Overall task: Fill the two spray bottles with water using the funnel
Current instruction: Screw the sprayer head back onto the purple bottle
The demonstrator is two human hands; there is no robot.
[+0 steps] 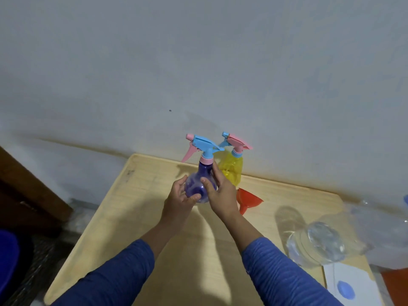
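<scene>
**Both hands around the purple spray bottle**

The purple spray bottle (197, 184) stands upright at the far middle of the wooden table (136, 208), with its blue trigger head and pink collar screwed on. The left hand (180, 198) cups its round body from the left, fingers curled round the near and left side, thumb lying across the lower front. The right hand (220, 191) grips it from the right, thumb pressed on the front of the body and fingers wrapped behind up towards the neck. Both hands are closed on the bottle.

Just behind and to the right stands the yellow spray bottle (231, 171), near the wall, with a pink trigger head and blue collar; no hand touches it. The red funnel (247, 200) lies on its side just right of the right hand. A clear water bottle (318, 244) lies on the near right of the table, well apart from the hands.
</scene>
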